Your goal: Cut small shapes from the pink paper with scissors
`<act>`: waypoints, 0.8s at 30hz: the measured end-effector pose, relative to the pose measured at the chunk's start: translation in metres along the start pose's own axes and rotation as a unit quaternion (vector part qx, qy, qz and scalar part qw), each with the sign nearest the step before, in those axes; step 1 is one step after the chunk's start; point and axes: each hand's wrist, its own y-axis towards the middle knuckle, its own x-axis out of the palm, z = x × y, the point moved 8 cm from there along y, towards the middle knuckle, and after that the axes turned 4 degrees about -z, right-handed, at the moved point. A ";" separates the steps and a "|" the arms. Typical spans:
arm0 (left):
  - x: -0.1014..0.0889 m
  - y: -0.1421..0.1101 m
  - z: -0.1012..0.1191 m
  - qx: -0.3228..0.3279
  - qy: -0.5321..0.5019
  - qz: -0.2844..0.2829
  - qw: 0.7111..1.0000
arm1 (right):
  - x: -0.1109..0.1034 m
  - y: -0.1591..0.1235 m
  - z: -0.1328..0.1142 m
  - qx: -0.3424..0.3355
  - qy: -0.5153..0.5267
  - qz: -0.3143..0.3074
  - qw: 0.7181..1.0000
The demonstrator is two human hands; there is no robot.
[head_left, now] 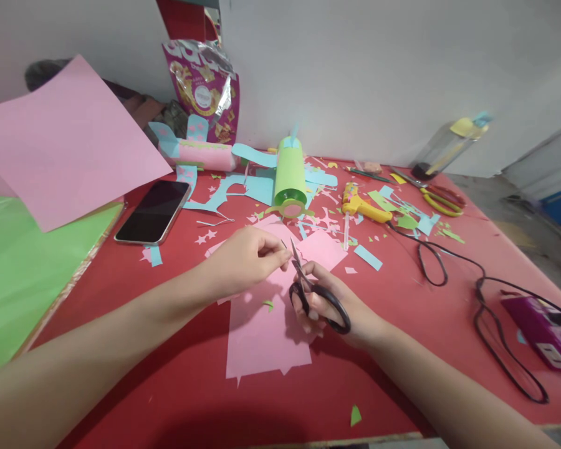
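Observation:
My right hand [330,312] grips black-handled scissors [308,284], blades pointing up and away. My left hand [247,255] is pinched, fingertips right at the scissor blades; what it holds is too small to make out. Under both hands lies a cut pink paper sheet [262,337] on the red table [168,386]. A green paper roll with blue wings [290,174] stands behind them, and a pink roll with blue pieces [201,153] lies further left.
A phone [153,211] lies at left beside a large pink sheet [65,140] and green sheets [23,274]. A yellow glue gun [362,207] with black cord [486,299], yellow-red scissors [442,198], a snack bag [206,87], a bottle [449,146] and paper scraps surround the work.

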 end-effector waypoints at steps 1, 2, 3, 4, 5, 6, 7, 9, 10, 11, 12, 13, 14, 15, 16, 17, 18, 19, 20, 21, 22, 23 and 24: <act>0.001 0.000 0.000 -0.001 -0.005 -0.001 1.000 | 0.000 0.000 0.000 -0.001 0.003 0.001 1.000; 0.002 0.000 0.000 -0.002 -0.010 -0.003 1.000 | -0.001 0.000 0.001 -0.001 0.007 0.002 1.000; 0.003 0.000 0.000 -0.003 -0.013 -0.005 1.000 | -0.001 0.000 0.001 -0.002 0.009 0.003 1.000; 0.003 0.000 0.000 -0.003 -0.014 -0.007 1.000 | -0.001 0.000 0.001 -0.002 0.011 0.003 1.000; 0.004 0.000 0.000 -0.003 -0.015 -0.009 1.000 | -0.001 0.000 0.001 -0.003 0.012 0.004 1.000; 0.004 0.000 0.000 -0.004 -0.016 -0.011 1.000 | -0.001 0.000 0.001 -0.002 0.012 0.005 1.000; 0.004 0.000 0.000 -0.005 -0.016 -0.012 1.000 | -0.001 0.000 0.001 -0.003 0.012 0.006 1.000; 0.004 0.000 0.000 -0.004 -0.015 -0.011 1.000 | -0.001 0.000 0.000 -0.002 0.011 0.002 1.000; 0.004 0.000 0.000 -0.003 -0.015 -0.010 1.000 | 0.000 0.000 0.000 0.000 0.009 0.001 1.000; 0.003 0.000 0.000 -0.002 -0.015 -0.010 1.000 | -0.001 0.001 0.000 0.003 0.006 0.001 1.000; 0.003 0.000 0.000 -0.002 -0.015 -0.010 1.000 | -0.001 0.001 0.000 0.005 0.004 0.002 1.000; 0.003 0.000 -0.001 -0.003 -0.016 -0.011 1.000 | -0.001 0.001 0.000 0.005 0.002 0.003 1.000; 0.004 0.000 -0.001 -0.005 -0.018 -0.012 1.000 | -0.001 0.000 0.000 0.004 0.000 0.004 1.000; 0.004 0.000 -0.002 -0.007 -0.021 -0.014 1.000 | -0.001 0.000 -0.001 0.002 -0.002 0.004 1.000; 0.004 0.000 -0.002 -0.010 -0.025 -0.014 1.000 | -0.001 0.000 -0.001 0.001 -0.003 0.004 1.000; 0.004 0.000 -0.003 -0.014 -0.028 -0.014 0.999 | -0.001 0.000 -0.001 0.000 -0.004 0.002 1.000; 0.004 0.000 -0.003 -0.019 -0.033 -0.013 0.999 | -0.001 0.000 -0.001 -0.001 -0.002 0.004 1.000; 0.005 0.000 -0.004 -0.026 -0.038 -0.012 0.999 | -0.001 0.001 -0.001 -0.001 -0.001 0.006 1.000; 0.005 -0.001 -0.005 -0.032 -0.044 -0.012 0.998 | -0.001 0.001 -0.001 -0.002 0.001 0.007 1.000; 0.006 -0.001 -0.005 -0.036 -0.050 -0.012 0.998 | -0.002 0.001 -0.001 -0.005 0.006 0.010 1.000; 0.006 -0.001 -0.004 -0.037 -0.055 -0.010 0.998 | -0.001 0.001 0.000 -0.003 0.009 0.008 1.000; 0.006 -0.001 -0.004 -0.036 -0.061 -0.007 0.997 | -0.001 0.000 0.001 -0.001 0.012 0.009 1.000; 0.007 0.000 -0.003 -0.033 -0.068 -0.003 0.997 | -0.002 0.000 0.002 0.003 0.015 0.011 1.000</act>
